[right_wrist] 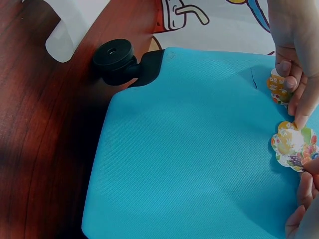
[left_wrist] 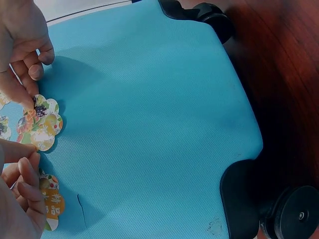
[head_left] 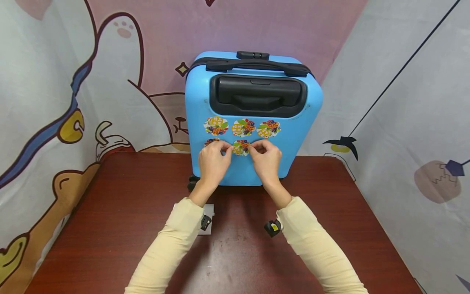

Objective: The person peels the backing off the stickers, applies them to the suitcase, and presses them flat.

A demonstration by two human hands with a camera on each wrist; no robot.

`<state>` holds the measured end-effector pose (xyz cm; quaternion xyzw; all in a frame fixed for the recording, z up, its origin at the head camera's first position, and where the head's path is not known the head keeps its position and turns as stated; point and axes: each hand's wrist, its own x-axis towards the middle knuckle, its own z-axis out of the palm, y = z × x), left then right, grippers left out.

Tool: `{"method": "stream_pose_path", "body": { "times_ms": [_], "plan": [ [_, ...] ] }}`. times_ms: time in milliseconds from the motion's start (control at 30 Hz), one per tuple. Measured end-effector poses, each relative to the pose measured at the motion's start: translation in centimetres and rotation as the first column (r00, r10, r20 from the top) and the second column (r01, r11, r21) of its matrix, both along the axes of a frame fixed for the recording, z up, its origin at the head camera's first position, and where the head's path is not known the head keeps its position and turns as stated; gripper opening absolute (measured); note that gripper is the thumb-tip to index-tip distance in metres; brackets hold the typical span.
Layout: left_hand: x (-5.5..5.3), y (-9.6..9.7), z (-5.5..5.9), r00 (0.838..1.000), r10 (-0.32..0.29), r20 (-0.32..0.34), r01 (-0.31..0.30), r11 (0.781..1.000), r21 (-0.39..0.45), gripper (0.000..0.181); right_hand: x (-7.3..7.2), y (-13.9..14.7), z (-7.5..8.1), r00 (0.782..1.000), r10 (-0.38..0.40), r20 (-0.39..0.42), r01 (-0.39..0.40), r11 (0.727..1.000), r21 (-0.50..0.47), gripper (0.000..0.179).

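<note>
A flower-edged sticker with a fruit print (head_left: pixel 241 148) is pinched at its two side edges by my hands, in front of a light blue suitcase (head_left: pixel 240 173). My left hand (head_left: pixel 214 161) holds the left edge between thumb and finger; my right hand (head_left: pixel 267 160) holds the right edge. In the left wrist view the sticker (left_wrist: pixel 42 124) casts a shadow on the shell; whether it is stuck down I cannot tell. Another sticker (head_left: pixel 211 141) is on the shell, mostly hidden behind my left hand. Above run a left sticker (head_left: pixel 216 125), a middle sticker (head_left: pixel 243 128) and a right sticker (head_left: pixel 269 128).
The suitcase stands on a dark red-brown table (head_left: pixel 121 228), its black handle (head_left: pixel 258 96) facing me. A black wheel (right_wrist: pixel 113 55) juts from its base. White paper (head_left: pixel 209 210) lies below my left wrist. A printed cloth (head_left: pixel 227 28) hangs behind.
</note>
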<state>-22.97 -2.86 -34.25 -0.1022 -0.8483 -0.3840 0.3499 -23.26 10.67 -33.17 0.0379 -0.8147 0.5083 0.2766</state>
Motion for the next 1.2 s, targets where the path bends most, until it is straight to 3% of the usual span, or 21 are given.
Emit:
{"method": "stream_pose_path", "body": {
  "times_ms": [533,900,1200],
  "plan": [
    [-0.2,0.2,-0.4,0.996,0.034,-0.079,-0.037,0.999,-0.037,0.011,-0.3,0.0,0.0,1.0,-0.015,-0.007,0.015,1.0,0.017,0.008],
    [-0.1,0.2,-0.3,0.996,0.031,-0.085,-0.035,0.998,-0.044,0.013,-0.4,0.2,-0.1,0.999,-0.007,-0.042,0.009,0.999,0.032,0.01],
    [-0.2,-0.4,-0.6,0.997,-0.021,-0.073,0.018,0.999,-0.044,0.014,-0.4,1.0,-0.4,0.999,0.028,-0.042,-0.026,0.999,0.047,0.014]
  ]
}}
